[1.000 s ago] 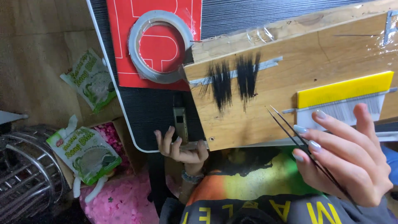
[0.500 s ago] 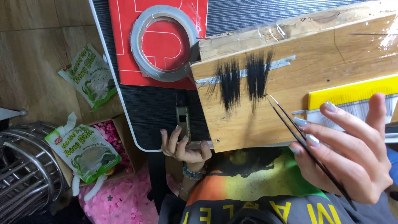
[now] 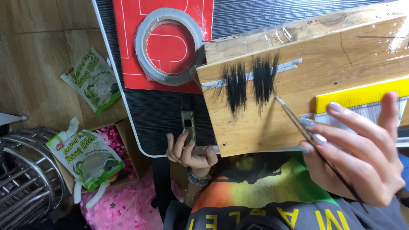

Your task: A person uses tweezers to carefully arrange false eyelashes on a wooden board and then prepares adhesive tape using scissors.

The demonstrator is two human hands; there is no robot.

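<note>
My right-hand fingers (image 3: pixel 317 138) pinch a pair of thin black tweezers (image 3: pixel 313 147), tips drawn together at the edge of the right-hand tuft of black hair (image 3: pixel 264 79) taped to the wooden board (image 3: pixel 324 55). My right hand (image 3: pixel 355 157) hovers over the board's lower edge (a yellow comb-like strip (image 3: pixel 358 96) lies just beyond it). My left hand (image 3: pixel 189 153), fingers curled, grips the table edge (image 3: pixel 140 140) below a tape roll (image 3: pixel 170 44).

I see a home craft corner: a black desk (image 3: pixel 162 115) with a tape roll (image 3: pixel 170 46) on it, a wooden board (image 3: pixel 324 55) overhanging its near edge, snack packets (image 3: pixel 87 155) and a wire basket (image 3: pixel 25 179) on the wooden floor (image 3: pixel 38 51).
</note>
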